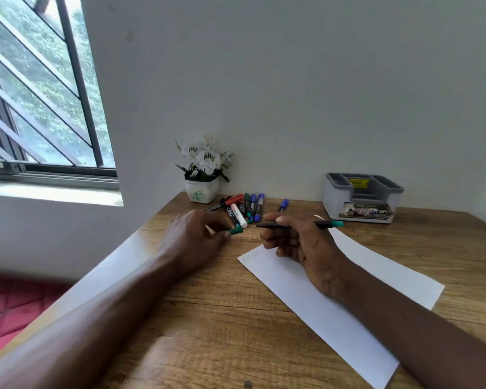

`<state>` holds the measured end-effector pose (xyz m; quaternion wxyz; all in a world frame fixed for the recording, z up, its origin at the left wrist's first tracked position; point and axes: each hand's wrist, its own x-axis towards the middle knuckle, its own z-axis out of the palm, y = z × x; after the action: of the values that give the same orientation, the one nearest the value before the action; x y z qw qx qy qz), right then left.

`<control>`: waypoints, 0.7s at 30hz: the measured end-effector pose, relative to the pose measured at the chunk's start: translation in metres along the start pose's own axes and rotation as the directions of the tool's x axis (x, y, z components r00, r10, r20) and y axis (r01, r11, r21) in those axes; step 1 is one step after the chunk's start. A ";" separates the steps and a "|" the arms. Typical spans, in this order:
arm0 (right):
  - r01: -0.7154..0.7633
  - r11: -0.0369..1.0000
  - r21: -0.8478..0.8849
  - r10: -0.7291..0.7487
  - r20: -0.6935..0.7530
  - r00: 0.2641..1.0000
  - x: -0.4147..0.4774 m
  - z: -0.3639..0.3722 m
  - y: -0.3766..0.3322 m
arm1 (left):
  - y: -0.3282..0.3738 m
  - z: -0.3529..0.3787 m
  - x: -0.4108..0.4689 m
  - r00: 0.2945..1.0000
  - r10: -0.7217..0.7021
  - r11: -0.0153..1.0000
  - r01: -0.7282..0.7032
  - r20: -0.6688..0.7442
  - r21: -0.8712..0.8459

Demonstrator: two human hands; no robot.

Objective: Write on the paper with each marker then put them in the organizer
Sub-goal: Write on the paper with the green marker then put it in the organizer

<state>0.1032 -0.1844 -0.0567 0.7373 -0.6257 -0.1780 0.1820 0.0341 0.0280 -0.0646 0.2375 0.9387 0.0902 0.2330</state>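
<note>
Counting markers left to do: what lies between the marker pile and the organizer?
One blue marker lies alone between the pile and the organizer, seen in the head view.

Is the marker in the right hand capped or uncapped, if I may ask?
Uncapped: the marker in the right hand shows a bare tip; the left hand pinches a green cap apart.
</note>
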 end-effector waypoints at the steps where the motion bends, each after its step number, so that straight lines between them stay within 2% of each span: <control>1: 0.005 1.000 0.005 -0.005 -0.002 1.000 0.000 0.000 0.000 | -0.003 -0.001 0.000 1.000 -0.019 0.994 0.019 -0.002 -0.107; 3: 0.014 0.999 0.029 -0.014 0.003 1.000 -0.002 -0.002 -0.001 | -0.007 -0.003 0.000 1.000 -0.028 0.962 0.025 -0.004 -0.271; 5: 0.015 0.999 0.042 -0.016 0.019 1.000 -0.003 -0.003 -0.002 | -0.006 -0.005 -0.001 1.000 -0.006 0.943 0.013 0.020 -0.333; 16: 0.022 0.999 -0.036 -0.020 0.064 0.998 -0.005 -0.002 -0.003 | 0.003 -0.006 -0.006 0.981 0.163 0.925 -0.113 0.110 -0.362; 21: 0.096 0.990 -0.104 -0.088 0.082 0.993 -0.007 0.000 -0.002 | 0.010 -0.003 -0.010 0.965 0.241 0.877 -0.169 0.106 -0.450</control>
<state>0.0977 -0.1883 -0.0555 0.7028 -0.6481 -0.2445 0.1621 0.0244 0.0181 -0.0613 0.4225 0.8810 -0.0837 0.1959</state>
